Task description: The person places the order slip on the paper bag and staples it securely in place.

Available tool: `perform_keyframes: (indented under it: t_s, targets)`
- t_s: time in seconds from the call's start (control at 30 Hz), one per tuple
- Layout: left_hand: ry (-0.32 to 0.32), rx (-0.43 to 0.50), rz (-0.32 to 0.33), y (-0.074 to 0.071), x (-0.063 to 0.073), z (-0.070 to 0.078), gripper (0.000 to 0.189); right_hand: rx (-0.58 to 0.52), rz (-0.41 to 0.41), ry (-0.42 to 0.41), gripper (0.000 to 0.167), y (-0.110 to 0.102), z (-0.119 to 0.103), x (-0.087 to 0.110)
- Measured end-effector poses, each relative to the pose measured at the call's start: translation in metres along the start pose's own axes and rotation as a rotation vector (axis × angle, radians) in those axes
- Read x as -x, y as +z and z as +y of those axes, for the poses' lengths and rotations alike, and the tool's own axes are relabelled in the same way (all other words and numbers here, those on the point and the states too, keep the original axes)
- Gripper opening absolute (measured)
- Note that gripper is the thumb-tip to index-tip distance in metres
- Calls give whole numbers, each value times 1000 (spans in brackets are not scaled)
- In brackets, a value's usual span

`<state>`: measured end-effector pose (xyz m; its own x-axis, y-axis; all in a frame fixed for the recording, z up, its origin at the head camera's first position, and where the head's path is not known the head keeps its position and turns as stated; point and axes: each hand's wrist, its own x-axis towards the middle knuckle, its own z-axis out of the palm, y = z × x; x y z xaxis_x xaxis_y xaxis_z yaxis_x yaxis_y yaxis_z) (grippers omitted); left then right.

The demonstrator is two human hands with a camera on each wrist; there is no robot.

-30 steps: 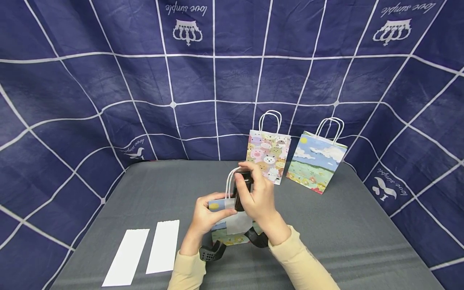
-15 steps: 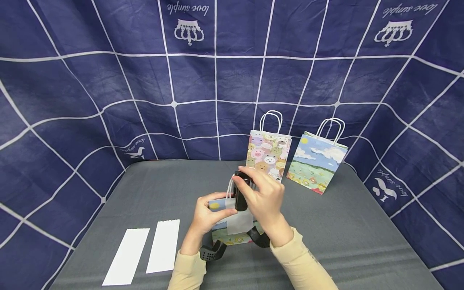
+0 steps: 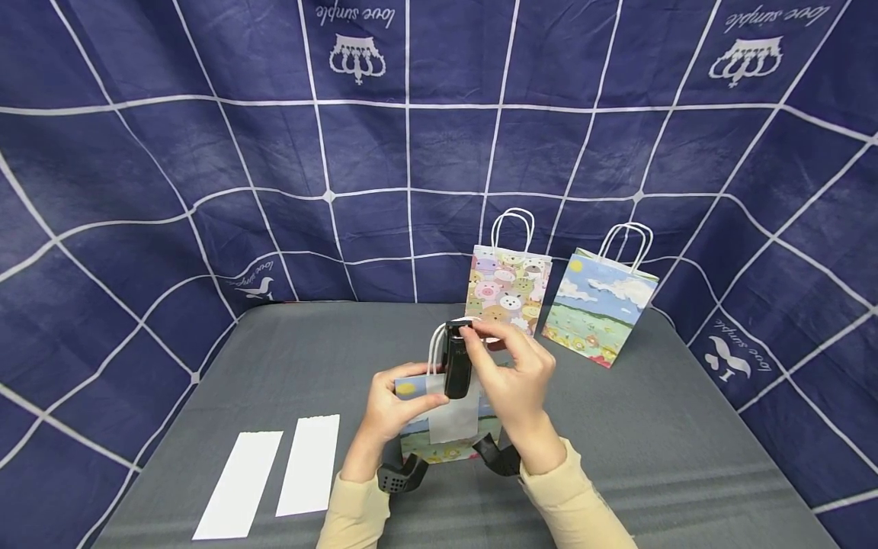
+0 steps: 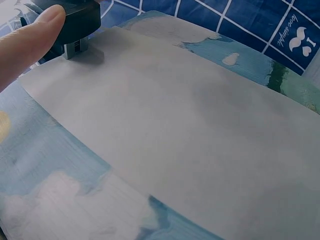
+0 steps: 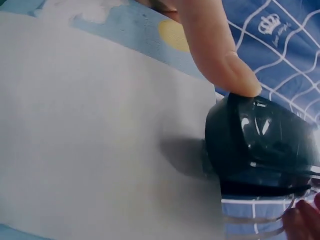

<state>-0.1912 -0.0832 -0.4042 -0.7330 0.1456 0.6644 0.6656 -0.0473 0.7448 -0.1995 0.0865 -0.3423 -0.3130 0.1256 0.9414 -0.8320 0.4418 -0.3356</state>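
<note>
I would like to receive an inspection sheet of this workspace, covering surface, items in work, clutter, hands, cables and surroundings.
Surface: grey table, with some creases near the front.
Job's things: black stapler at the edge of a landscape-print bag, over the white paper on its front.
Clutter: two loose white strips at left; animal-print bag and second landscape bag stand behind, to the right.
Hands: left hand grips the bag, thumb against the stapler; right hand holds the stapler.
Cables: nothing seen.
Surroundings: blue grid-patterned cloth behind and at both sides.
</note>
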Motion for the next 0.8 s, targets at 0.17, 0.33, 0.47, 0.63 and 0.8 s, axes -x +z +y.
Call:
perform_keyframes:
  t_s: [0.17,0.33,0.47,0.63,0.8]
  targets:
    - [-42,-12,2,0,0,2,37,-75,49,29,32,-4,10,7]
    - [-76,-22,1,0,0,4,37,-90,-13,132,36,-11,18,19]
    - [-58,-25,3,0,0,3,37,-103,-133,239,33,-17,22,29]
    - [-43,-22,-1,0,0,3,37,-203,-251,364,41,-24,30,40]
    - [-54,-6,-12,0,0,3,37,-390,-333,421,52,-29,40,51]
